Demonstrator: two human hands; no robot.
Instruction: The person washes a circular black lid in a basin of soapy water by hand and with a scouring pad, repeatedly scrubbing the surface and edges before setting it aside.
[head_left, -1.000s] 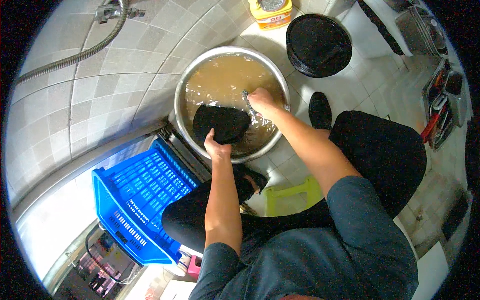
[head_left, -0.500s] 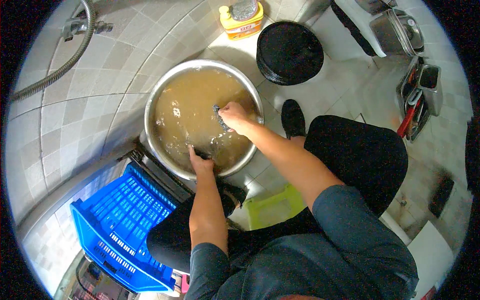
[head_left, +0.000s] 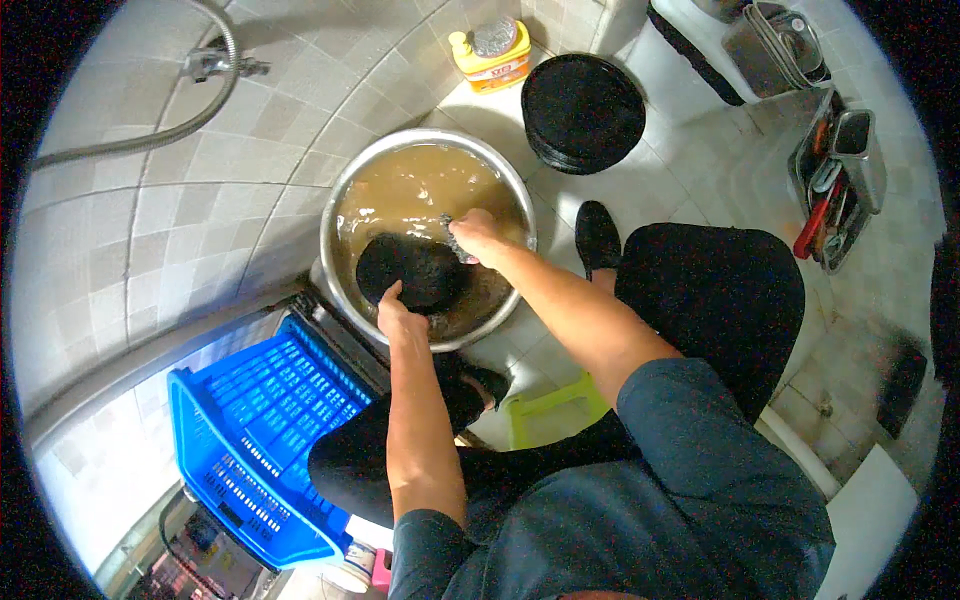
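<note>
In a wide steel basin of cloudy brown water, my left hand grips the near edge of a round black plate, thumb on top and fingers hidden beneath. The plate's dark face shows at the water's surface, its right part blurring into the murk. My right hand is closed round a grey steel wool scourer, just right of the plate and over the water. Whether the scourer touches the plate, I cannot tell.
A stack of round black plates stands on the floor beyond the basin, beside a yellow jug. At left are a blue crate and a wall tap with a metal hose. A green stool and metal containers are right.
The black plate, earlier mostly under the brown water, has come up to the surface in my left hand. My right hand stays closed on the scourer. The whole view has shifted slightly.
</note>
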